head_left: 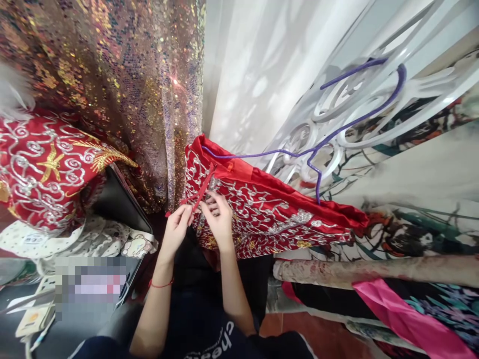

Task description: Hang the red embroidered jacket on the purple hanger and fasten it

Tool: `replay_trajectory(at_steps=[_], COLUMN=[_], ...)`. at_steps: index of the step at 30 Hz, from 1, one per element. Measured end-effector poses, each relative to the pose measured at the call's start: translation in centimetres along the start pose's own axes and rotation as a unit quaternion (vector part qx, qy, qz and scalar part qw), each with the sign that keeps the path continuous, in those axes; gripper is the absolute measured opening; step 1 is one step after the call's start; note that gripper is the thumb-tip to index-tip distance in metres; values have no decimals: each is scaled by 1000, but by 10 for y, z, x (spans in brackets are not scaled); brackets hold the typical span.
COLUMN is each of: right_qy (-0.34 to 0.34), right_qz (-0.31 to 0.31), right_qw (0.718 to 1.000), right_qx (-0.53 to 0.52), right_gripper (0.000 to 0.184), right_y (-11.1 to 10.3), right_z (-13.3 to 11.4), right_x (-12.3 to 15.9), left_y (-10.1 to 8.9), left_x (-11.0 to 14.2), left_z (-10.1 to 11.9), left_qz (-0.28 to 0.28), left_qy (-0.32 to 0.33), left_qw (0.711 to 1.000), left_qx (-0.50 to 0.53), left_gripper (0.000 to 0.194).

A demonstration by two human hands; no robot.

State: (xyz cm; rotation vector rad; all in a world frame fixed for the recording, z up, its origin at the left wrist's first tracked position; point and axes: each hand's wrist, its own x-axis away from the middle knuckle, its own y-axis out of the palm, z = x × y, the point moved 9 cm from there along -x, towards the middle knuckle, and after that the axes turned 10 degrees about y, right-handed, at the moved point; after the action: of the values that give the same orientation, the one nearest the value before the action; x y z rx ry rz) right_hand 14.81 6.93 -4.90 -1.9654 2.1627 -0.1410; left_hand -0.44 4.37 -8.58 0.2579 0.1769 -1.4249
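Note:
A red garment (262, 214) with silver and gold embroidery hangs in front of me on a purple hanger (288, 152). Its red satin waistband runs along the top, and red ribbon ties (205, 185) come out near the left end. My left hand (178, 219) is closed, pinching a ribbon at the garment's left part. Close beside it, my right hand (219, 212) pinches the ribbon between thumb and index finger, its other fingers curled against the embroidered cloth. The two hands nearly touch.
A sequin curtain (112, 65) hangs at the left, above another red embroidered garment (41, 169) lying over a black object. Chargers and cables (35, 319) lie at lower left. A white ornate frame (329, 114) stands behind the hanger; a fabric roll (337, 271) lies at right.

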Motion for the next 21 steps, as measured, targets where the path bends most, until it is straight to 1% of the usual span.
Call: replay_trajectory(at_steps=[2,4,5,9,10,13,16,17,19,21], right_qy=[8,13,15,-9,-21,-72,-121,-121,-88,-44], right_qz=[0,8,17,71,71,38,37,34,10,0], right_qw=[1000,1000,1000,997,996,992,986,988,996,999], right_qx=[1,0,1,35,49,93,106,88,28,-7], right_gripper=[37,39,38,21,19,21,24,26,30,30], right_y=[16,25,27,16,15,15,11,10,11,13], right_z=[9,14,15,5,1,-6,-2,3,17,28], right_x=[-1,-3,-4,-7,-7,0,16,20,26,29], left_y=[-5,-10,-12,-17,-17,-20,-26,-27,-27,-20], left_x=[3,4,3,2,1,-3,-5,-5,-3,-2], left_z=[-7,-6,-3,15,19,29,31,31,28,26], left_qz=[14,33,44,80,87,113,154,165,173,155], left_qy=[-6,7,19,56,63,82,82,77,65,59], left_qw=[1000,999,998,992,991,985,979,977,976,981], left_qx=[-19,-42,-51,-77,-83,-98,-108,-111,-111,-104], left_gripper=[37,33,32,27,27,26,25,24,25,25])
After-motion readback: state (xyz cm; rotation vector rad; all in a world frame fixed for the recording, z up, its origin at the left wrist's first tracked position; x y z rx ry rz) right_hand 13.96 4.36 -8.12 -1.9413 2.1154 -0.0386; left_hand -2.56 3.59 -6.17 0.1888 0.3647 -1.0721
